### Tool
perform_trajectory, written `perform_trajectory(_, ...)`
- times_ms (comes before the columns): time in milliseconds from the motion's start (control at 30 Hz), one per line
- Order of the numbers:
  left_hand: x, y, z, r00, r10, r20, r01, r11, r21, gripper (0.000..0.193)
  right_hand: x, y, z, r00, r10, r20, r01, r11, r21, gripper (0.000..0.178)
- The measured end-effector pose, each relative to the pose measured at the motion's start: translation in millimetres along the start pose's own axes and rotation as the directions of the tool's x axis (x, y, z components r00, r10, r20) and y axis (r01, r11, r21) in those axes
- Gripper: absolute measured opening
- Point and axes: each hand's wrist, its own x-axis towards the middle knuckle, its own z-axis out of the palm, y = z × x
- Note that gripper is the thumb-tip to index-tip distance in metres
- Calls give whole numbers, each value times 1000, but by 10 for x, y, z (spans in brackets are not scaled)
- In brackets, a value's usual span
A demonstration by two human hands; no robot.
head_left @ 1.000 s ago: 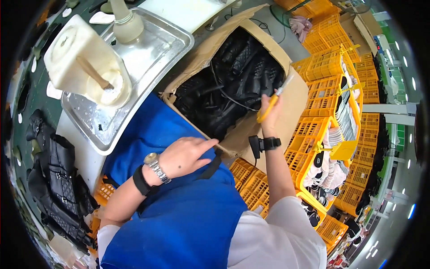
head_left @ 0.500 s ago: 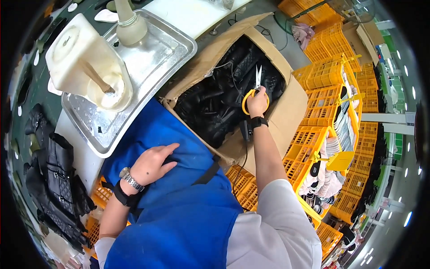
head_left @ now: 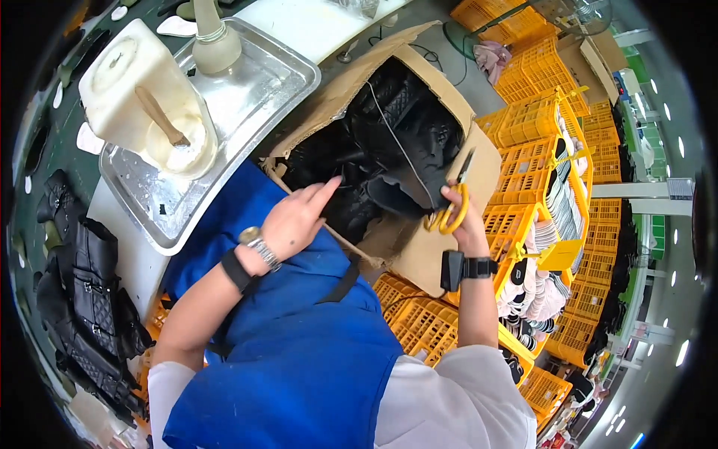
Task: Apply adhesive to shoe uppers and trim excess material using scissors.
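My right hand (head_left: 467, 221) is closed on a pair of scissors (head_left: 449, 217) with yellow handles, the blades pointing up and away. Its fingertips are beside the right edge of a black quilted piece (head_left: 407, 179), which looks like a shoe upper; whether they grip it I cannot tell. A thin pale cord (head_left: 396, 138) runs across the black pieces towards that hand. My left hand (head_left: 299, 217) is open, fingers stretched out over the near left edge of a cardboard box (head_left: 430, 254). More black pieces (head_left: 321, 153) fill the box.
At left, a metal tray (head_left: 273, 86) holds a white plastic container (head_left: 123, 82) with a brush (head_left: 157, 116) in it, and a pale bottle (head_left: 217, 52). Black quilted uppers (head_left: 97, 292) lie on the green table. Yellow crates (head_left: 516, 176) with stacked insoles stand right.
My right hand has pulled back towards me and right with the scissors. My left hand has moved up and right to the box edge. The cord and black pieces have shifted.
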Motion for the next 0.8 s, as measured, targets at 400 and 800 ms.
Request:
perform_trajectory(400, 248, 207, -240, 1000, 4, 25, 7, 907, -422, 44, -505, 309, 284, 927, 300, 224, -332, 935, 121, 32)
perform_trajectory(800, 364, 97, -326, 714, 285, 640, 305, 696, -650, 56, -679, -263, 601, 887, -435, 154, 455, 881, -132, 31)
